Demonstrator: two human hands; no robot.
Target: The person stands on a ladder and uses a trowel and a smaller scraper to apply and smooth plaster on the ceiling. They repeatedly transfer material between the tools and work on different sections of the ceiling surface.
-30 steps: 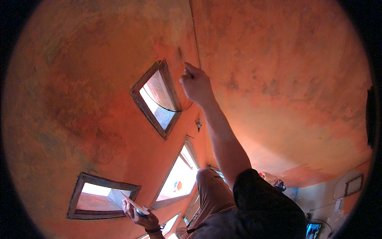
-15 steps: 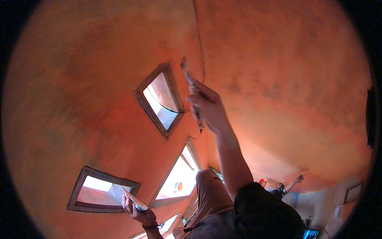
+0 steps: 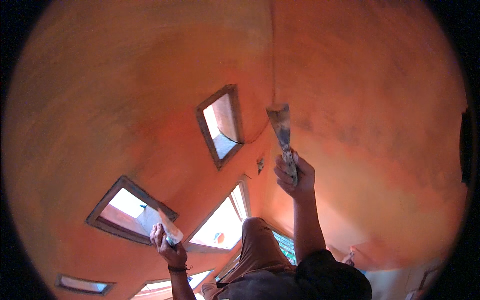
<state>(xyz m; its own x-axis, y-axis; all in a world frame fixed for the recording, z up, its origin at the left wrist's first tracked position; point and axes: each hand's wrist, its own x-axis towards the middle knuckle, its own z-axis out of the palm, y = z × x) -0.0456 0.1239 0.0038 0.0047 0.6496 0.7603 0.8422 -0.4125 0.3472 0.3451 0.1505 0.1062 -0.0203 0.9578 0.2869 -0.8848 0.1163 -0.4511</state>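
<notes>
My right hand (image 3: 304, 176) is raised in front of the orange wall, with its fingers wrapped round the handle of a putty knife (image 3: 281, 125). The knife's broad, stained blade points up, close to the line where two wall surfaces meet; I cannot tell whether it touches. Lower on the left, my left hand (image 3: 169, 250) grips a pale, flat, tapering piece (image 3: 170, 227) whose kind I cannot make out. That piece overlaps the corner of a framed window opening (image 3: 120, 234) in this view.
A dark-framed small window (image 3: 201, 120) has a thin cable running from it across the wall. A dark hole (image 3: 260, 165) sits in the wall beneath. My bent knee (image 3: 256, 235) is near a larger bright window (image 3: 215, 231). Another person's hand (image 3: 351, 255) shows at the lower right.
My right hand has moved down and right, and the putty knife has turned so its broad blade shows. The view has shifted; the left hand keeps its pale piece.
</notes>
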